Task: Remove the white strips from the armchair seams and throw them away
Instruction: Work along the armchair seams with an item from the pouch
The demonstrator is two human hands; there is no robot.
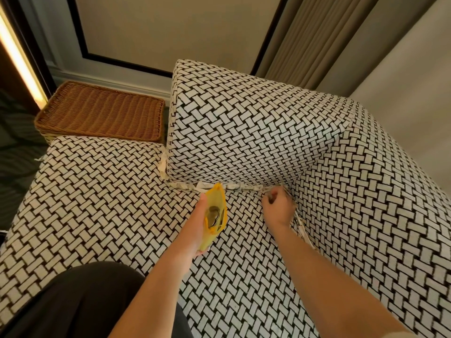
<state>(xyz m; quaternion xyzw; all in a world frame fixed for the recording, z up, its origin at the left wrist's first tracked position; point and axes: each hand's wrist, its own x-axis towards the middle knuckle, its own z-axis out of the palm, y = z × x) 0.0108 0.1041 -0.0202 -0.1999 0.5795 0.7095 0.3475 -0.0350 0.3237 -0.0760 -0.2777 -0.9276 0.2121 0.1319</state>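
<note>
The armchair (102,215) is covered in a black-and-white woven pattern. White strips (241,187) are tucked along the seam under the back cushion (244,132). More strips run down the right seam (302,228) and up the left corner (162,167). My left hand (195,223) holds an open yellow pouch (214,215) over the seat; coins show inside it. My right hand (278,208) is at the back right corner of the seat, fingers curled on the end of a strip in the seam.
A brown wicker basket (102,111) stands on the floor behind the left armrest. Curtains (312,40) hang behind the chair at the right. A lit vertical light strip (19,59) is at the far left. My dark-clothed knee (80,301) is at the seat's front.
</note>
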